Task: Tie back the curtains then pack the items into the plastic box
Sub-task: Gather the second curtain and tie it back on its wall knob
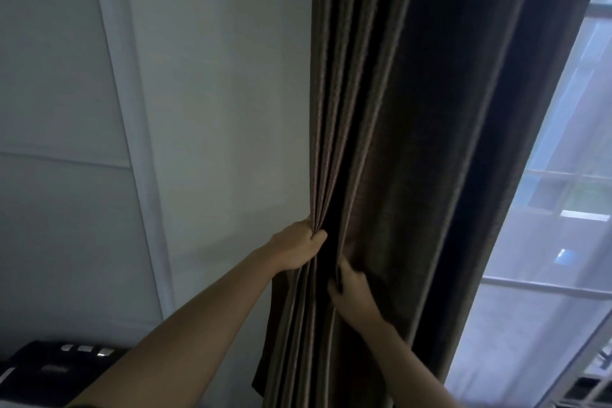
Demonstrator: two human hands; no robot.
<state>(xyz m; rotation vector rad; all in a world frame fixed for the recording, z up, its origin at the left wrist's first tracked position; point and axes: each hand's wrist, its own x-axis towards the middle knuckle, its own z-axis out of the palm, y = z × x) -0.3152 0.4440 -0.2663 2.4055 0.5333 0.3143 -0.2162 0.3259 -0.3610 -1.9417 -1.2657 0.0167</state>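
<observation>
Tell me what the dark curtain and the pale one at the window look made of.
Dark curtain: probably a heavy woven fabric, matte brown-grey; it hangs in deep pleats and blocks the light. Pale curtain: likely a thin sheer textile, white; window bars show through it.

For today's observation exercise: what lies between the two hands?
In the head view, only a dark fold of the curtain lies between the left hand and the right hand.

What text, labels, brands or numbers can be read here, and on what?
Nothing legible.
On the dark device, lower left: a faint pale mark, too blurred to read.
On its silver buttons: no readable markings.
On the curtain, wall, window: no text.
</observation>
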